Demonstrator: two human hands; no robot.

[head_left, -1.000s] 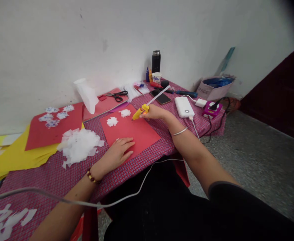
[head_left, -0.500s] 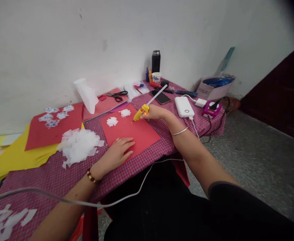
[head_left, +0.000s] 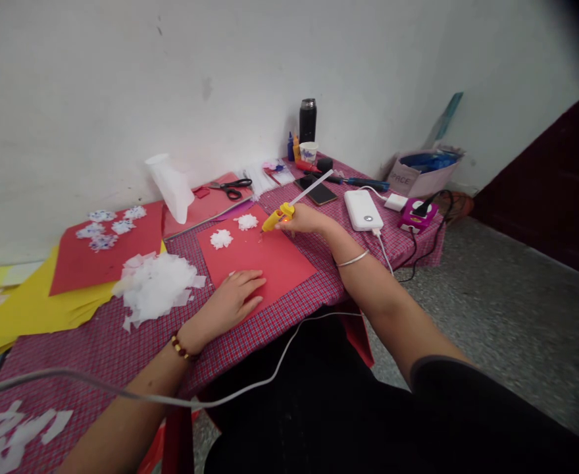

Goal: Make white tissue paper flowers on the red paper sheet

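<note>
My right hand [head_left: 303, 219] is closed around a yellow hot glue gun [head_left: 278, 216], with a long pale glue stick [head_left: 313, 187] poking out of its back. The gun's nozzle points down, just over the red paper sheet [head_left: 270, 263]. Whether the tip touches the paper I cannot tell. Two white tissue flowers [head_left: 221, 239] lie toward the sheet's far left part, left of the nozzle. Flat on the near left edge of the sheet rests my left hand [head_left: 235, 297], fingers stretched out and holding nothing.
A heap of white tissue pieces [head_left: 158, 288] lies left of the sheet. Behind are black scissors [head_left: 233, 187] and a rolled white paper [head_left: 171, 187]. On the right sit a phone [head_left: 319, 191], a power bank [head_left: 363, 210] and a purple adapter [head_left: 418, 215] with cables. A white cable [head_left: 220, 403] crosses in front.
The glue gun in my right hand has tilted a little flatter and its nozzle has lifted slightly. My left hand stays in place on the paper.
</note>
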